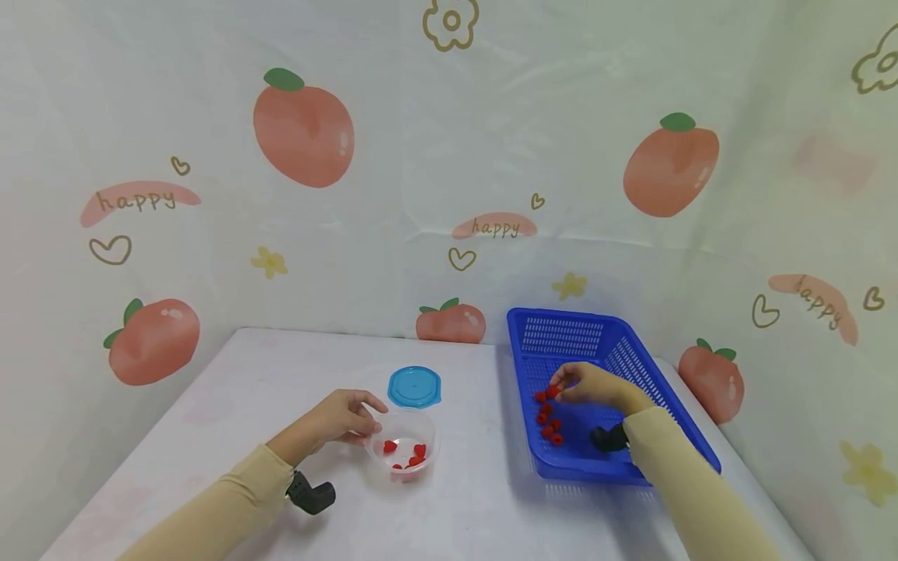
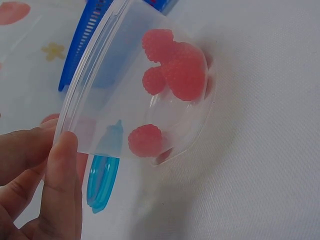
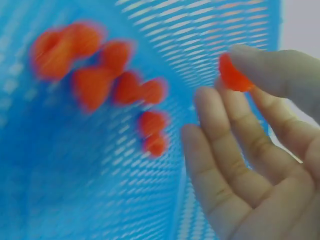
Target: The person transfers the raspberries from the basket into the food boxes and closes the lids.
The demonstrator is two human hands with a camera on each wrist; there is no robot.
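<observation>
A red raspberry (image 3: 234, 73) is sitting over the left side of the blue basket (image 1: 561, 336), in the right grip (image 1: 592, 386), a bare hand. Thumb and fingertip are closing on it while the other fingers are spreading loosely away. Handling it well is probably calling for a light pinch, since so small a piece is likely to be slipping or rolling if squeezed off-centre, and for keeping the spare fingers from nudging the neighbours. The left grip (image 1: 330, 417) is pinching the rim of the clear container (image 2: 110, 90) with little gap between its fingers; steadying without pressing down seems wise, as the thin wall may be flexing.

Counting outward, one raspberry is being held, and about eight loose raspberries (image 3: 90, 87) are lying in the basket, blur making that tally uncertain. At least four raspberries inside the container (image 2: 145, 141) are resting low, overlapping enough to be hiding another. One basket, one container and one blue lid (image 1: 414, 387) are standing on the tabletop (image 1: 463, 506), the lid lying just beyond the container.
</observation>
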